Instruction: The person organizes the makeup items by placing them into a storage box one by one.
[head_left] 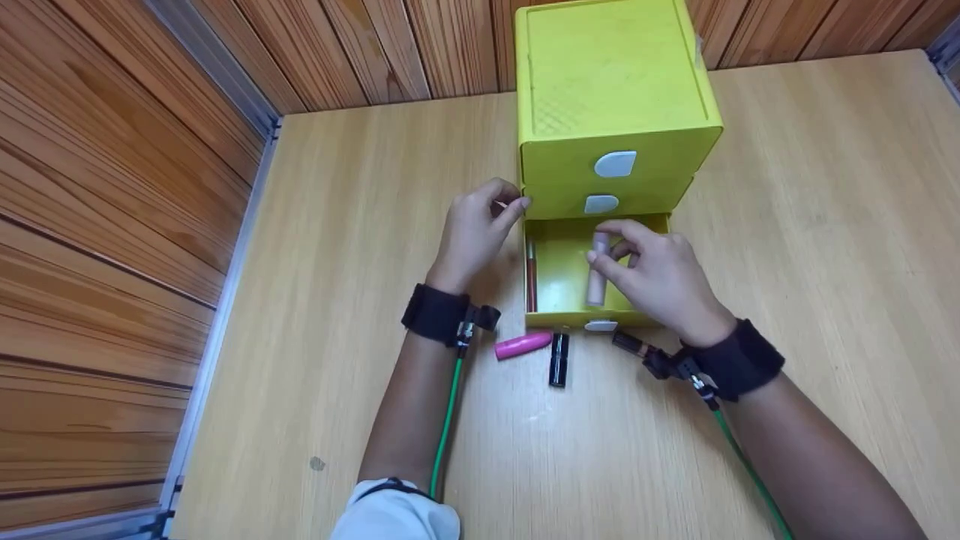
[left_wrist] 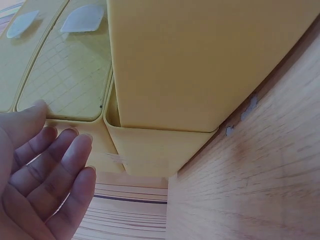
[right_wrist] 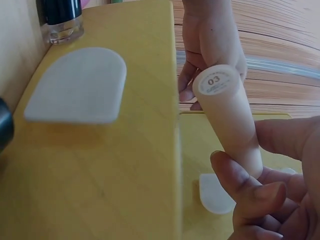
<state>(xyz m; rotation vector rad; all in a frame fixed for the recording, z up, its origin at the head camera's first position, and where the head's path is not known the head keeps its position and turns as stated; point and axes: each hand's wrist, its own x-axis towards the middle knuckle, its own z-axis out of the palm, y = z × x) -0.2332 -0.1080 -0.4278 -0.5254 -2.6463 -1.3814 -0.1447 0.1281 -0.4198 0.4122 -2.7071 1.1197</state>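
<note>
Over the pulled-out bottom drawer (head_left: 559,319) of a yellow drawer cabinet (head_left: 619,75), my right hand (head_left: 660,274) pinches a pale pink cosmetic tube (head_left: 597,277) between thumb and fingers. The right wrist view shows the same tube (right_wrist: 227,112) with "03" printed on its round end. At the cabinet's left front edge is my left hand (head_left: 480,225), its thumb tip right at the edge. Seen from the left wrist, that hand (left_wrist: 45,175) has loosely bent fingers and holds nothing. Inside the drawer, a thin reddish-brown pencil (head_left: 532,277) lies along the left wall.
In front of the drawer lie a bright pink tube (head_left: 523,346), a black lipstick-like tube (head_left: 559,360) and a dark-capped small tube (head_left: 631,343) near my right wrist. The upper drawers with white pull tabs (head_left: 615,163) are closed. Wood-panelled walls (head_left: 112,262) border the table.
</note>
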